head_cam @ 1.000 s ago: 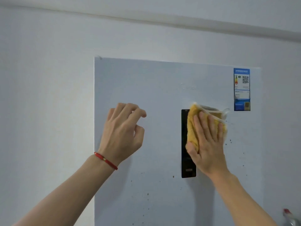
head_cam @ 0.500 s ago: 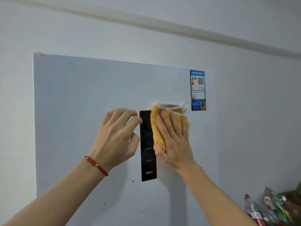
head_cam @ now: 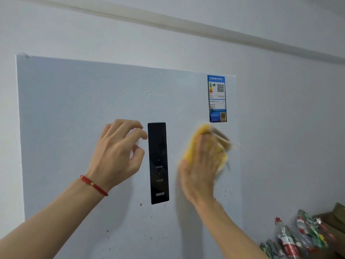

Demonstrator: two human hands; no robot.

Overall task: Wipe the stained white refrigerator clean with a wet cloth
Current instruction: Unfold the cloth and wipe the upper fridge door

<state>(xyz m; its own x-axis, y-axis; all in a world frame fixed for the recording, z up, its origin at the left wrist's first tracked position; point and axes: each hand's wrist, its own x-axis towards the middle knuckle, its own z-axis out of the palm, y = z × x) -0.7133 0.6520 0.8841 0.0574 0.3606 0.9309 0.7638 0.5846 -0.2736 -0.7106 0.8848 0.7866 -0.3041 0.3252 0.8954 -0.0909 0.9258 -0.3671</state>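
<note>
The white refrigerator door (head_cam: 74, 113) fills the middle of the view, with small brown specks low down around its black control panel (head_cam: 158, 163). My right hand (head_cam: 200, 169) presses a yellow cloth (head_cam: 207, 144) flat against the door, right of the panel and just below a blue energy label (head_cam: 217, 99); hand and cloth are motion-blurred. My left hand (head_cam: 117, 154), with a red cord at the wrist, rests on the door left of the panel, fingers curled and holding nothing.
A white wall surrounds the refrigerator, with a ledge running across the top. At the bottom right lie several crushed plastic bottles (head_cam: 298, 238) beside a brown box (head_cam: 334, 223).
My right hand has swept the cloth to the right, away from the control panel toward the door's right edge. The view has drifted right. My left hand stays on the door.
</note>
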